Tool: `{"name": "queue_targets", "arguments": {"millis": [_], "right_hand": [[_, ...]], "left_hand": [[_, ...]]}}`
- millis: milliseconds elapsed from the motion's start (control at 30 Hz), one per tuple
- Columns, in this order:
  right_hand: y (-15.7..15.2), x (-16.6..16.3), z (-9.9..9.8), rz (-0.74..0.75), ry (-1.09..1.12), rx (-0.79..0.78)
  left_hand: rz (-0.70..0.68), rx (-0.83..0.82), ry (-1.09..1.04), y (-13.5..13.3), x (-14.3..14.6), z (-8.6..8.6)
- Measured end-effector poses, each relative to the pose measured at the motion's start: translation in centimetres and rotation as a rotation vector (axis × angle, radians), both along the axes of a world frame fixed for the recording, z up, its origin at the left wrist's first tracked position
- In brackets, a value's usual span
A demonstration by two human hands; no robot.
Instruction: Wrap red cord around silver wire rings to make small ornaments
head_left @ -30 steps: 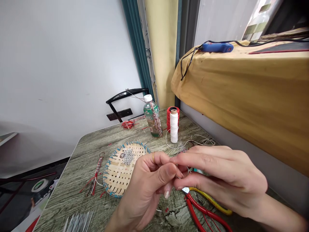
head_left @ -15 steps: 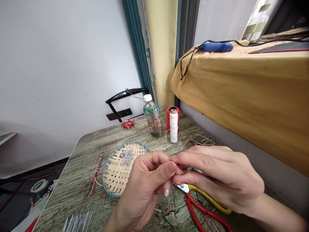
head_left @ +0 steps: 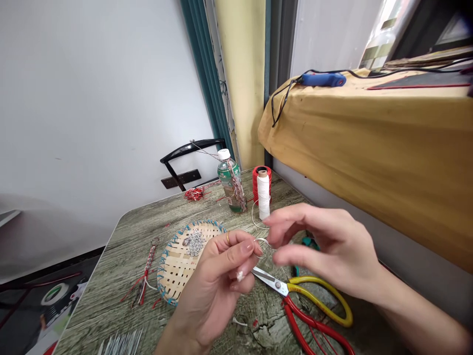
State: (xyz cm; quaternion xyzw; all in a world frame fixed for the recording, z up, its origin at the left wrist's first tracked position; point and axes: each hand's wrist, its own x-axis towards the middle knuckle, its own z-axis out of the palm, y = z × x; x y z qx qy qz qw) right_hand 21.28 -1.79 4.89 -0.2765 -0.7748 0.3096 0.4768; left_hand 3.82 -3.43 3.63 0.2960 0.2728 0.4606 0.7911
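Between the thumb and forefinger of my left hand [head_left: 221, 276] is pinched a thin white cord [head_left: 263, 240], which curves out in a small loop. My right hand [head_left: 328, 246] is just to the right of that loop, thumb and fingers apart; whether a fingertip touches the cord is unclear. Under the hands lie scissors [head_left: 278, 285] with one yellow and one red handle. A round woven bamboo tray [head_left: 175, 278] with blue edge stitching holds a cluster of clear beads [head_left: 194, 243], partly behind my left hand.
A white thread spool [head_left: 263, 197] stands before a red spool [head_left: 254, 182], beside a bottle [head_left: 229, 185] wrapped with braided cord. Red thread [head_left: 194, 194], a braided piece [head_left: 150, 261] and thin metal needles [head_left: 121, 342] lie leftward. A yellow-draped surface [head_left: 362, 133] rises at right.
My right hand has drawn away from my left and its fingers have parted. The white cord loop and more of the scissors now show. The view has shifted slightly.
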Motion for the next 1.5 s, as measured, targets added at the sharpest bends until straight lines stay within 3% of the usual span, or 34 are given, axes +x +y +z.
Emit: {"name": "queue_targets", "arguments": {"millis": [133,267,400,500,633,733,800,833,900,1000,1100,1267,1500], "right_hand": [[-0.4,0.3,0.2,0.121,-0.003,-0.4],[-1.0,0.3,0.8,0.267,0.025,-0.559],[-1.2,0.7,2.2,0.232,-0.181,-0.387],[-1.2,0.9,3.3,0.201,-0.37,-0.24],[-1.0,1.2,3.5,0.161,-0.441,-0.261],[-0.7,2.4,1.7,-0.083,-0.477,-0.276],[-0.6,3.5,-0.9,-0.593,-0.721,-0.201],[-0.5,4.1,-2.6,-0.734,-0.77,-0.206],[-0.6,5.0,-6.1,-0.87,-0.826,-0.224],[-0.9,5.5,-10.6,-0.912,-0.904,-0.231],[-1.3,5.3,-12.8,-0.884,-0.963,-0.229],[-1.7,4.7,-13.0,-0.872,-1.003,-0.25],[-2.2,3.7,-13.0,-0.835,-0.988,-0.276]], "left_hand": [[0.009,-0.015,0.013,-0.2,0.0,0.1],[-0.037,0.015,0.048,-0.5,0.0,0.2],[-0.088,0.068,0.162,-0.9,-0.2,0.6],[-0.005,0.192,0.371,-1.0,-0.3,0.7],[0.118,0.34,0.687,-1.0,-0.3,0.5],[0.173,0.387,0.787,-0.8,-0.2,0.1],[0.224,0.408,0.775,-0.7,-0.1,0.0],[0.252,0.416,0.753,-0.7,0.0,0.0],[0.289,0.441,0.707,-0.6,0.0,0.1],[0.31,0.427,0.683,-0.6,0.1,0.2],[0.248,0.347,0.614,-0.8,0.2,0.3],[0.188,0.229,0.452,-1.0,0.5,0.8],[0.289,0.244,0.456,-1.4,0.8,1.0]]}}
